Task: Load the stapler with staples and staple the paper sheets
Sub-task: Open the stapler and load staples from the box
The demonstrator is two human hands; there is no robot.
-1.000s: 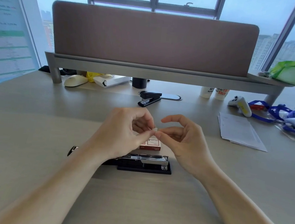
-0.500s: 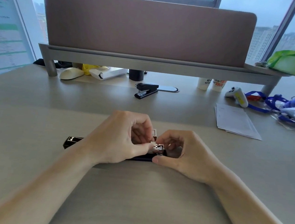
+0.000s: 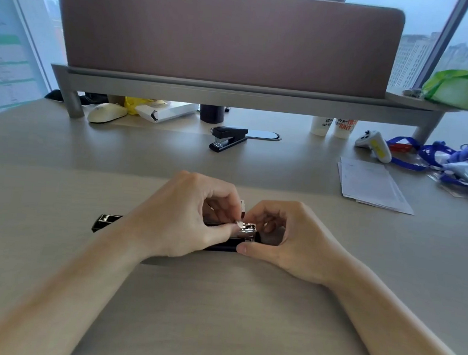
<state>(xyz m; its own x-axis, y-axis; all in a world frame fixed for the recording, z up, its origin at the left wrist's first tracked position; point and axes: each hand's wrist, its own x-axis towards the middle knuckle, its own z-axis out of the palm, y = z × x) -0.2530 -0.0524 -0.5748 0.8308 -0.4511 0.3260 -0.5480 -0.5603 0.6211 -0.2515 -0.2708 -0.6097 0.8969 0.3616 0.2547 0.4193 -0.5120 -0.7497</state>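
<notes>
A black stapler [image 3: 108, 221] lies opened flat on the desk in front of me, its metal staple channel [image 3: 248, 231] showing between my hands. My left hand [image 3: 184, 218] pinches a small pale strip of staples [image 3: 238, 223] at the channel's right end. My right hand [image 3: 284, 238] grips the stapler's right end, thumb against the black base. A red and white staple box [image 3: 242, 207] peeks out behind my fingers. The paper sheets [image 3: 373, 185] lie in a stack at the right.
A second black stapler [image 3: 227, 138] stands further back at the centre. Under the raised shelf [image 3: 234, 92] are a cream mouse [image 3: 107, 113], a white box [image 3: 165, 112] and two cups [image 3: 333, 126]. A game controller [image 3: 374, 144] and blue lanyards [image 3: 451, 165] lie at the right.
Both hands came down from in front of me to the stapler. The left hand brought the staple strip to the channel, and the right hand took hold of the stapler's right end.
</notes>
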